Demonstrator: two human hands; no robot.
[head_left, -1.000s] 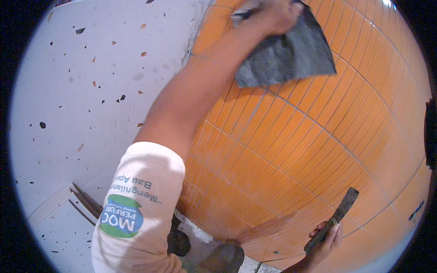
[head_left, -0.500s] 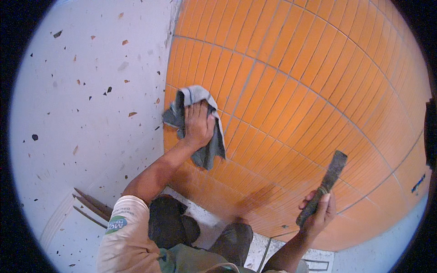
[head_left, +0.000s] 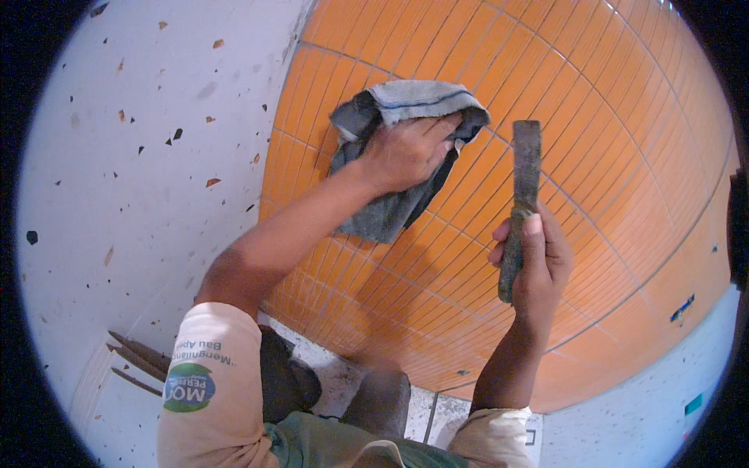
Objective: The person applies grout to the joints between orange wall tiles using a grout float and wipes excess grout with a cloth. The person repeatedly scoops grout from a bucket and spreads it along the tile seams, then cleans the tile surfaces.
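My left hand (head_left: 406,152) presses a grey cloth (head_left: 394,207) flat against an orange tiled wall (head_left: 608,117); the cloth bunches above my fingers and hangs below my wrist. To the right, my right hand (head_left: 538,261) grips the lower end of a narrow flat metal scraper (head_left: 524,175). The blade stands nearly upright in front of the tiles, a short way right of the cloth and apart from it.
A white speckled wall (head_left: 133,156) meets the orange tiles at a corner on the left. My dark shoes (head_left: 374,398) stand on a pale floor below. Thin dark sticks (head_left: 136,363) lean at the lower left. A white speckled surface (head_left: 647,405) lies at the lower right.
My left hand has slid the cloth up and to the right across the tiles. My right hand has lifted the scraper upward and closer to the cloth.
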